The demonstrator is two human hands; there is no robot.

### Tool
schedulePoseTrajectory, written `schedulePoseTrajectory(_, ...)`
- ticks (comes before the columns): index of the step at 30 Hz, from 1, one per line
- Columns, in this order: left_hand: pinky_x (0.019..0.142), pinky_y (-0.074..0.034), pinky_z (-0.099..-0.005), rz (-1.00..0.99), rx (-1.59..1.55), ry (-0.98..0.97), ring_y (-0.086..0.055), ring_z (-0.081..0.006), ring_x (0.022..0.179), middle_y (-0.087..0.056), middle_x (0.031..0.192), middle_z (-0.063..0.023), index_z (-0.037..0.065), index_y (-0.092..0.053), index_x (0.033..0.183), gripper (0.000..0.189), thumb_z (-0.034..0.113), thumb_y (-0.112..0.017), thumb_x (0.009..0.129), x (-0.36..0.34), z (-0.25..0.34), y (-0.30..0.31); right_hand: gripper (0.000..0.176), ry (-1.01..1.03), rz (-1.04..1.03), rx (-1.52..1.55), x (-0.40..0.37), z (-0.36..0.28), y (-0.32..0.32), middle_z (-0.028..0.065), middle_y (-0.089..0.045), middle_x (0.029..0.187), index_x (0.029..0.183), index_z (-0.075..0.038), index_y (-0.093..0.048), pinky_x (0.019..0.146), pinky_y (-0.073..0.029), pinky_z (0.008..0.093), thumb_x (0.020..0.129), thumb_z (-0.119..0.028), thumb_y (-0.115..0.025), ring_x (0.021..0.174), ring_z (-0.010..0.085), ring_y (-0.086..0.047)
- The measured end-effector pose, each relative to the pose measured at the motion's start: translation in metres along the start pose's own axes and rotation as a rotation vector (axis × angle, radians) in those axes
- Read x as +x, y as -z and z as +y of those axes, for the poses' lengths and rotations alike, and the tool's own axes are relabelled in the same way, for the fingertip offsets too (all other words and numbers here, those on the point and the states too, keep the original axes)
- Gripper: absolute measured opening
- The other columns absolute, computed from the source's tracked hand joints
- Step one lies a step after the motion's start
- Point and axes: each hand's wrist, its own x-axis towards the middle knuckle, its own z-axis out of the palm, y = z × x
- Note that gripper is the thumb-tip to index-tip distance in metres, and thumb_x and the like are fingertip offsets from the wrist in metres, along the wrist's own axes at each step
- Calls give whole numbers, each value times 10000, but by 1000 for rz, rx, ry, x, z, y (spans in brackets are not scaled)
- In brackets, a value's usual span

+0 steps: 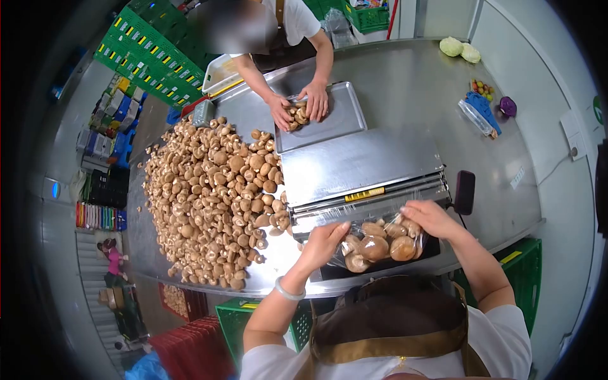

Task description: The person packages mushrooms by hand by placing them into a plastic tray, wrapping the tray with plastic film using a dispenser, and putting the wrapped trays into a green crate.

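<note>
Head | left hand [325, 242], right hand [432, 219] hold wrapped mushrooms [374, 248] | yellow label [365, 194], seemingly illegible

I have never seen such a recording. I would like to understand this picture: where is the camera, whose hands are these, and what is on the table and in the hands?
There is no robot here. The single picture comes from a camera on a person's head, looking forward and down. The nearest hands are that person's: the left hand, with a bracelet at the wrist, and the right hand. They hold a film-wrapped pack of mushrooms. On the metal table lie a large heap of loose mushrooms, a dark phone-like object and two pale cabbages. Opposite, a co-worker's hands touch mushrooms over a metal tray.
</note>
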Motion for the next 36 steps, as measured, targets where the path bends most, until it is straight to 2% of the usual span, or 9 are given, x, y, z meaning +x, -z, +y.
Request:
schedulePoseTrajectory(2,573,-415,-319,27,24,82,-453,-113,605,-518,610,-62,-46,-663,854,443,354,-559,1012,-1,-38,-24,401,-318,-92,67,-17,-1,-14,118,-572,631,887,0,-601,582,-475,371,1023,-365,-508,615,181,-630)
schedulePoseTrajectory(4,555,-414,-331,110,174,-4,-460,-118,579,-521,588,-89,-45,-661,814,430,341,-595,992,11,-90,-48,389,-101,66,-207,-19,58,-43,206,-612,677,898,13,-593,638,-495,454,1000,-357,-530,687,361,-657)
schedulePoseTrajectory(5,615,-460,-454,139,185,-21,-606,-432,663,-613,718,-262,-34,-690,831,427,367,-617,958,15,-105,-59,386,-54,143,-229,-22,79,-56,232,-622,701,895,16,-592,654,-493,475,990,-354,-538,707,416,-639)
schedulePoseTrajectory(16,575,-405,-289,635,-24,-120,-471,-122,627,-490,706,-42,32,-463,916,191,57,-652,927,-31,-157,-106,205,-120,568,25,-70,129,-90,113,-646,721,1064,-32,-506,601,-461,358,948,-157,-620,653,217,-629)
schedulePoseTrajectory(21,596,-426,-299,636,228,-235,-491,-160,633,-507,739,-69,62,-491,908,182,49,-672,904,-35,-141,-83,138,-200,736,145,-158,101,-63,11,-523,692,1036,-44,-466,608,-387,236,950,-22,-572,663,54,-447)
schedulePoseTrajectory(27,562,-523,-364,390,932,-552,-641,-234,645,-612,853,-63,118,-598,1131,368,41,-603,771,24,-151,-137,122,-324,1112,-54,-162,234,-129,116,-618,847,1093,-41,-481,713,-487,334,994,-78,-541,797,178,-610)
schedulePoseTrajectory(31,573,-516,-372,200,724,-655,-656,-248,686,-641,839,-70,122,-565,1228,377,79,-633,860,49,-113,-166,226,-45,1042,97,-153,208,-163,119,-666,995,1221,-70,-525,794,-521,378,1009,-149,-515,920,220,-654)
schedulePoseTrajectory(34,564,-469,-268,-105,-324,-247,-538,-110,654,-532,766,-6,73,-502,1264,364,66,-632,925,30,-96,-192,262,194,853,-227,-173,176,-163,110,-663,1058,1241,-67,-543,838,-521,369,1002,-169,-512,978,217,-649)
schedulePoseTrajectory(36,600,-445,-209,-322,-892,-17,-481,-48,699,-493,847,42,55,-477,1244,359,50,-635,921,-6,-62,-192,248,21,486,232,-190,132,-155,110,-665,1051,1210,-56,-561,847,-515,359,991,-164,-519,987,215,-646)
